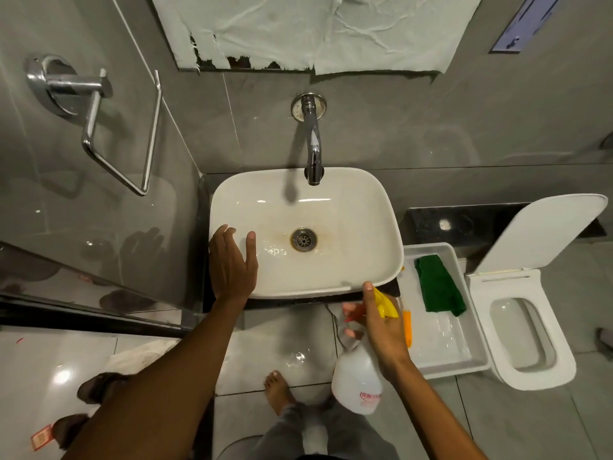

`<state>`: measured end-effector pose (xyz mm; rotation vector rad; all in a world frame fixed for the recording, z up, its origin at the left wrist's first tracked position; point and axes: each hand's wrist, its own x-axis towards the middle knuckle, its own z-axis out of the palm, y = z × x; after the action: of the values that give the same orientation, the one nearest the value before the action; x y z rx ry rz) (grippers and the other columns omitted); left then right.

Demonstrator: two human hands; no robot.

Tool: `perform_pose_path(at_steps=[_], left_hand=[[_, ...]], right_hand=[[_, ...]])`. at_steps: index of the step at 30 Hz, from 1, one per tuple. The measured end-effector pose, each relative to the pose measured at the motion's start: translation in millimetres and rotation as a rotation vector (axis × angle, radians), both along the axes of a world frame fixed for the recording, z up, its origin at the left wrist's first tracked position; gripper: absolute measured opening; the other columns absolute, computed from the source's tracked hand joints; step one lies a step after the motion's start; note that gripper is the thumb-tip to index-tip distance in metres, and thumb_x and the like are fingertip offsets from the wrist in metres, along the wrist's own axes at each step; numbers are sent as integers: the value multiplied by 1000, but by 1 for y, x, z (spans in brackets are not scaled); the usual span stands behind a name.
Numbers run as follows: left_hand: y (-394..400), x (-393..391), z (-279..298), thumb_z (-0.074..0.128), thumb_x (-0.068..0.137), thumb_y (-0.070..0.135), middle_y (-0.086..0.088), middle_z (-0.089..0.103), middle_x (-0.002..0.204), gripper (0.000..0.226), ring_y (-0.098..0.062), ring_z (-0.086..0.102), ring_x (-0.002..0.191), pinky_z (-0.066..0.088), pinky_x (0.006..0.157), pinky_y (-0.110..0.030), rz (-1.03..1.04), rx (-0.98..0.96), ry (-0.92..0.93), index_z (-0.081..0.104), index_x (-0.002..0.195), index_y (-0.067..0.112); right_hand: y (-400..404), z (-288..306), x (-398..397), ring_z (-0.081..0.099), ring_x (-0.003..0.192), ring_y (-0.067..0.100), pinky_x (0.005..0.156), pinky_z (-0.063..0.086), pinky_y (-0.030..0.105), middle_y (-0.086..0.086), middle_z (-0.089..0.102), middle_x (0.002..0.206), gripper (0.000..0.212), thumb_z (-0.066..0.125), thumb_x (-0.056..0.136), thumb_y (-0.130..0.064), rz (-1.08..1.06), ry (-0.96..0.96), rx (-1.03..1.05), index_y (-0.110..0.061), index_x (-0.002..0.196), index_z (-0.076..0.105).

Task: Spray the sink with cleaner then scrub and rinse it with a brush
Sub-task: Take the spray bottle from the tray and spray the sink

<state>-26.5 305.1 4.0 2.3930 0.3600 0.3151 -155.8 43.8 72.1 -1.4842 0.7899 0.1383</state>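
Note:
A white basin sink (358, 207) sits on a dark counter, with brownish stain around its metal drain (303, 239). A chrome tap (313, 141) comes out of the wall above it. My left hand (232, 263) rests open on the sink's left rim, fingers spread. My right hand (381, 323) grips a white spray bottle (356, 380) by its yellow head and red trigger, just below the sink's front right corner, nozzle toward the basin. An orange object (407, 327), perhaps a brush handle, shows partly behind that hand.
A white plastic tray (457, 356) right of the sink holds a green cloth (438, 287). A toilet (530, 330) with raised lid stands further right. A chrome towel holder (93, 121) is on the left wall. My bare foot (277, 390) is on the wet tiled floor.

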Motion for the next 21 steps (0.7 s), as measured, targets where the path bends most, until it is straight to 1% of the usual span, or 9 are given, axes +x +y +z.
perform_pose_path(at_steps=[3, 5, 7, 8, 11, 15, 17, 19, 21], left_hand=[[-1, -1, 2, 42, 106, 58, -14, 59, 146, 61, -34, 59, 133, 52, 112, -45, 3, 2, -19, 58, 135, 7], [0, -1, 2, 43, 107, 56, -15, 60, 145, 60, -35, 59, 133, 50, 112, -44, 3, 7, -30, 58, 134, 5], [-1, -1, 3, 44, 107, 55, -16, 60, 144, 59, -35, 59, 133, 50, 112, -44, 4, 6, -36, 59, 134, 5], [-1, -1, 3, 45, 107, 54, -16, 60, 144, 58, -34, 59, 133, 50, 112, -44, 4, 4, -40, 59, 134, 5], [-1, -1, 2, 47, 108, 52, -15, 60, 144, 54, -33, 59, 132, 51, 111, -42, 0, -8, -51, 58, 134, 6], [0, -1, 0, 47, 108, 52, -14, 61, 142, 52, -32, 59, 130, 50, 109, -40, 3, -13, -65, 59, 132, 7], [0, -1, 0, 48, 108, 52, -14, 61, 141, 52, -32, 60, 129, 50, 109, -40, 9, -16, -71, 59, 132, 6], [0, -1, 0, 49, 108, 50, -14, 62, 141, 51, -33, 60, 129, 51, 109, -42, 10, -10, -73, 60, 131, 6], [0, -1, 0, 50, 108, 49, -14, 62, 140, 50, -33, 60, 129, 51, 109, -42, 9, -6, -78, 60, 130, 5]], right_hand=[[14, 1, -2, 82, 69, 27, 53, 60, 31, 31, 70, 74, 68, 60, 92, -69, 66, 19, -36, -2, 102, 67], [24, 2, -3, 83, 77, 31, 56, 62, 35, 27, 71, 71, 72, 61, 90, -70, 109, 20, -5, -2, 112, 64], [32, 6, -2, 81, 80, 31, 64, 64, 42, 18, 81, 85, 63, 62, 93, -66, 144, 30, 87, -11, 126, 61], [36, 8, 0, 79, 77, 31, 64, 63, 41, 16, 82, 83, 60, 62, 95, -63, 160, 32, 91, -12, 127, 60], [48, 12, 1, 82, 71, 35, 49, 55, 30, 12, 68, 60, 55, 62, 98, -57, 161, -9, 7, -5, 116, 65], [58, 13, 2, 80, 72, 29, 55, 61, 33, 15, 79, 76, 48, 65, 97, -56, 162, -24, 51, -14, 121, 64], [59, 11, 2, 81, 72, 33, 50, 57, 30, 16, 75, 70, 49, 65, 96, -58, 146, -29, 9, -13, 117, 66], [56, 9, 3, 82, 69, 30, 45, 52, 24, 12, 69, 60, 48, 65, 96, -59, 99, -29, -31, -13, 109, 71], [52, 7, 5, 81, 74, 26, 52, 59, 30, 13, 78, 72, 44, 65, 96, -59, 80, -34, 24, -18, 107, 74]])
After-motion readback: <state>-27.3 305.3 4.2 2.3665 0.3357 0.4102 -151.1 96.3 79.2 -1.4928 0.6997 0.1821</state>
